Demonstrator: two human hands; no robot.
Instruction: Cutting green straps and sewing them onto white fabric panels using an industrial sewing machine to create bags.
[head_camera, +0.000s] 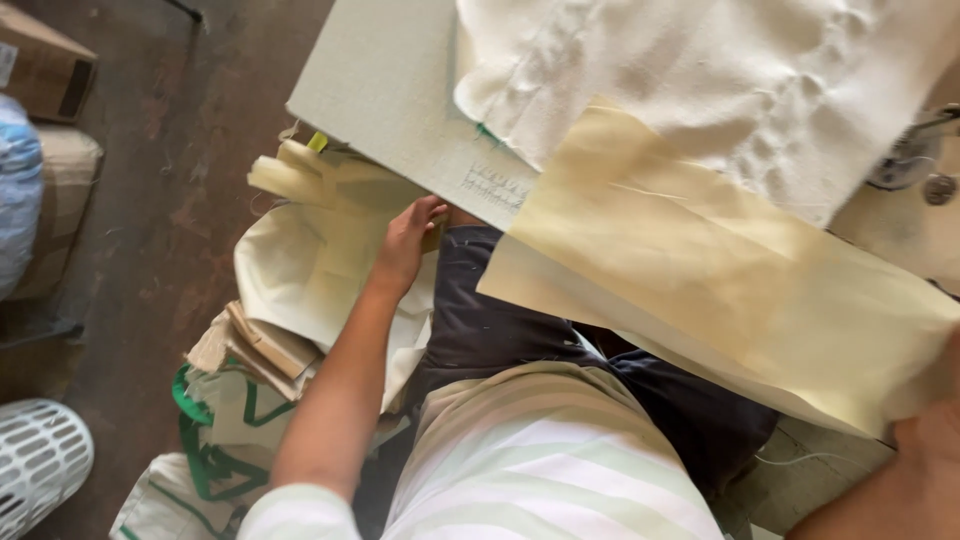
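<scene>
At far left, cardboard box, cut off by the frame's edge, contents unseen. Below, white perforated plastic basket, only partly visible, inside not shown. Beside the lap, heap of cream cloth pieces, soft and creased, with green-trimmed ones underneath. Left hand reaching down to that heap, fingers curled at its top edge by the table; actual grip unclear. Across the table, smooth yellowish fabric sheet overlapping bumpy white cloth. Right hand at the sheet's lower corner, mostly cut off, hold impossible to judge.
</scene>
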